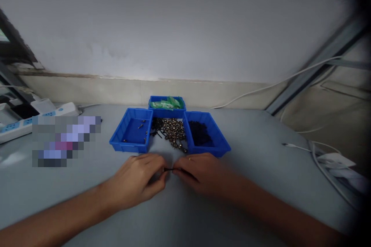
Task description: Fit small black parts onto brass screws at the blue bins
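Observation:
Low over the grey table, my left hand (140, 175) and my right hand (204, 171) meet with pinched fingers. A short, thin black piece (169, 169) spans the gap between the fingertips, one end in each hand. Its exact kind is too small to make out, and the fingers cover most of it. Just beyond the hands lies a loose pile of small brass-coloured metal fittings (174, 129). Small black parts (157, 125) lie against the pile's left side.
A blue bin (130, 148) on the left holds a few metal pieces. The right blue bin (213, 149) holds black parts; the back bin (167, 111) holds green plastic. Power strips (63, 111) and a pixelated object (68, 141) lie left. Cables (298, 146) lie right.

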`<state>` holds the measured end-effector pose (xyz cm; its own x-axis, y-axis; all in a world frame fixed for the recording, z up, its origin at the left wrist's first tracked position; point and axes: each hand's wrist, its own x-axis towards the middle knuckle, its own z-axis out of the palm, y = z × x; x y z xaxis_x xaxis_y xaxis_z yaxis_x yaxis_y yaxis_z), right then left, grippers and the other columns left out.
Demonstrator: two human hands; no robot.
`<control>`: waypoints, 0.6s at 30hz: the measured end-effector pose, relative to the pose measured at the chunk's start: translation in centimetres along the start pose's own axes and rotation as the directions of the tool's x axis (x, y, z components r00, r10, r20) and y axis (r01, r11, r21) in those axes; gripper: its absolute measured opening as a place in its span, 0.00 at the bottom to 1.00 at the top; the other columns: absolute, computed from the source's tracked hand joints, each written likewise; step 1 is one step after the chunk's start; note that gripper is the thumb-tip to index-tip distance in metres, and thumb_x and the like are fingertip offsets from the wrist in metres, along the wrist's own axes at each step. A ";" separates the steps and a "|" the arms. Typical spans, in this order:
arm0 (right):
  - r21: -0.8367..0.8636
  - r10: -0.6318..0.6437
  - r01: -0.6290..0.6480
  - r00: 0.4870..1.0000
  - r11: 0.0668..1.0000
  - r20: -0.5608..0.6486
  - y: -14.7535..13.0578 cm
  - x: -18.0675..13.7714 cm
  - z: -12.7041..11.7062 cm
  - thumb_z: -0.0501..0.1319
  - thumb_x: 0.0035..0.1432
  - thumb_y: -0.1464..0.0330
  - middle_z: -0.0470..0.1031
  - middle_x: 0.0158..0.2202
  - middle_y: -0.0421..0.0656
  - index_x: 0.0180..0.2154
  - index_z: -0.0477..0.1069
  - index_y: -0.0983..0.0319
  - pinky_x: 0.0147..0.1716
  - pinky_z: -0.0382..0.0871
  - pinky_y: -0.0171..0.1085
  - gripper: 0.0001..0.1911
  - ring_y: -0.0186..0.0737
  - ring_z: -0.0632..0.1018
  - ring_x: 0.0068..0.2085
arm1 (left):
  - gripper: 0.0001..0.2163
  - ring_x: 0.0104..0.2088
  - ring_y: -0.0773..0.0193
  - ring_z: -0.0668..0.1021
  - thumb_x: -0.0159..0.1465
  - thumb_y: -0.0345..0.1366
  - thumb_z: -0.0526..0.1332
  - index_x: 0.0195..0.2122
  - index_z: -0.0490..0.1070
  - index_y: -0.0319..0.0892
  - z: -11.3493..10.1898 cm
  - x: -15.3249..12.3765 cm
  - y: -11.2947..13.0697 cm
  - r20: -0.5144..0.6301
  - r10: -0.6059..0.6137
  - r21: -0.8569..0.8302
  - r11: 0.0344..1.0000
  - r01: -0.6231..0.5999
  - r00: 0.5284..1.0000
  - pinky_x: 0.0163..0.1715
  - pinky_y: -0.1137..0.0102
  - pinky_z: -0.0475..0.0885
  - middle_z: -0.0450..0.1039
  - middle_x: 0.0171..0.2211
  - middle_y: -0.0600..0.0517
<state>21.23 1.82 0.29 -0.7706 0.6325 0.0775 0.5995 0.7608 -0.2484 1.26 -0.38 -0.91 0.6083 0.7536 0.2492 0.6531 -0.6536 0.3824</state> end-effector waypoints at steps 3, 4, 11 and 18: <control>0.020 0.035 -0.036 0.998 0.999 0.052 -0.2 0.1 -0.1 0.50 0.58 0.69 0.73 0.28 0.41 0.32 0.69 0.63 0.29 0.62 0.33 0.10 0.35 0.74 0.29 | 0.03 0.28 0.67 0.70 0.61 0.33 0.52 0.32 0.63 0.40 0.0 -0.1 -0.1 -0.001 0.033 -0.048 0.998 -0.033 0.999 0.27 0.73 0.64 0.66 0.27 0.54; 0.036 0.040 -0.043 0.997 0.998 0.066 -0.3 0.2 -0.2 0.50 0.58 0.69 0.73 0.28 0.41 0.31 0.69 0.63 0.28 0.62 0.32 0.10 0.34 0.73 0.29 | 0.04 0.29 0.67 0.70 0.62 0.33 0.52 0.33 0.63 0.41 0.0 -0.1 -0.1 0.006 0.050 -0.066 0.997 -0.050 0.999 0.28 0.73 0.64 0.66 0.28 0.54; 0.105 0.073 -0.085 0.991 0.991 0.112 -0.7 0.3 -0.5 0.51 0.58 0.69 0.72 0.25 0.39 0.28 0.68 0.63 0.24 0.59 0.30 0.11 0.32 0.71 0.26 | 0.04 0.32 0.68 0.71 0.62 0.32 0.52 0.36 0.63 0.42 -0.1 -0.1 -0.1 0.041 0.058 -0.154 0.987 -0.051 0.998 0.32 0.73 0.65 0.67 0.32 0.54; 0.031 0.069 -0.070 0.997 0.997 0.038 -0.1 -0.1 -0.1 0.52 0.57 0.63 0.72 0.25 0.38 0.30 0.66 0.62 0.23 0.56 0.31 0.11 0.33 0.71 0.25 | 0.04 0.24 0.69 0.69 0.60 0.31 0.52 0.29 0.63 0.40 0.1 0.0 -0.2 0.022 0.046 0.006 0.999 -0.046 0.999 0.24 0.74 0.63 0.65 0.24 0.55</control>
<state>21.24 1.70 0.42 -0.7352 0.6774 0.0231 0.6452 0.7098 -0.2827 1.22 -0.26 -1.11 0.6474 0.7210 0.2472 0.6269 -0.6882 0.3653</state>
